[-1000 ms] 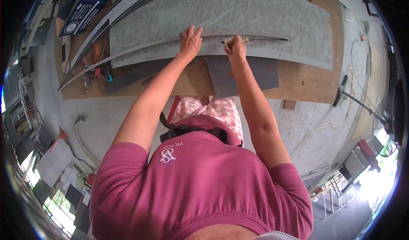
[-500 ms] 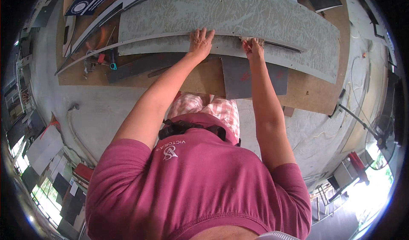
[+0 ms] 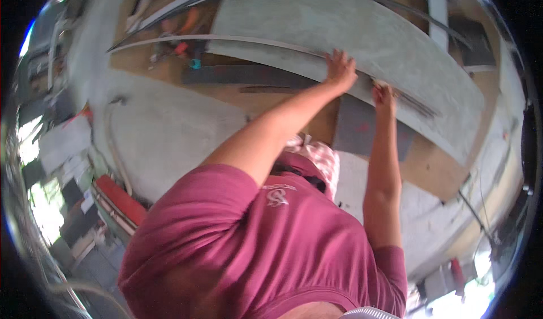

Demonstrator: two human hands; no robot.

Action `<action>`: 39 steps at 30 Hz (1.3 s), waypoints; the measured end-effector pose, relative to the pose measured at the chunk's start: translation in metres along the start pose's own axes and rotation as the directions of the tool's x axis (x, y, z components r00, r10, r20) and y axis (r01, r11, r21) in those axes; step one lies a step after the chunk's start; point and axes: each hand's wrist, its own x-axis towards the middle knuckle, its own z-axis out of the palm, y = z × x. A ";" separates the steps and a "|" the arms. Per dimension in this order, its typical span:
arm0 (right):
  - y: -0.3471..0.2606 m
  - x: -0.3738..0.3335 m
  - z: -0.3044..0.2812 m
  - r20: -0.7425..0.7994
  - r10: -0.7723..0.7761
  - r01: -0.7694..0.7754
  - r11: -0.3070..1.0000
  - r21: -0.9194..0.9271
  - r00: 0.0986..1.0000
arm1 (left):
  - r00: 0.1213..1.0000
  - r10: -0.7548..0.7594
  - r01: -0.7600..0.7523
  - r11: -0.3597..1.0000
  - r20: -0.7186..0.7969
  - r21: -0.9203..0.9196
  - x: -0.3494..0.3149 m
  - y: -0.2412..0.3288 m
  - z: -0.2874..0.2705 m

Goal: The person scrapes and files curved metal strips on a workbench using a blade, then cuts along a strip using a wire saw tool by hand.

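Note:
A large grey-green patterned panel lies on the bench, smeared by motion. Along it runs a long, thin pale strip, which sticks out past the panel's left end. My left hand rests on the strip with its fingers stretched out and slightly spread. To its right, near the panel's front edge, my right hand is closed, fingers pinched on a small pale piece whose kind I cannot make out. Beyond the right hand, a thin dark strip lies on the panel.
Under the panel is a brown bench top. Dark grey sheets lie at its front edge, partly below the panel. Tools with red and teal parts sit at the left. A red padded bench stands lower left.
The view has swung, so bench and hands appear farther right and tilted. My left hand has come closer to the right hand along the strip. The right hand keeps its pinch.

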 end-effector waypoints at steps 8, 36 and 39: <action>-0.001 -0.064 -0.009 -0.110 -0.165 0.149 0.979 -0.138 0.980 | 0.945 0.319 -0.304 0.938 -0.074 0.165 -0.021 0.023 0.020; 0.013 -0.073 0.126 0.884 0.067 0.548 -0.805 -0.225 0.462 | 0.899 -0.392 0.414 0.906 -0.196 0.089 -0.105 -0.154 -0.042; 0.018 -0.066 0.123 0.903 0.072 0.525 -0.832 -0.180 0.424 | 0.875 -0.416 0.456 0.881 -0.249 0.128 -0.096 -0.184 -0.055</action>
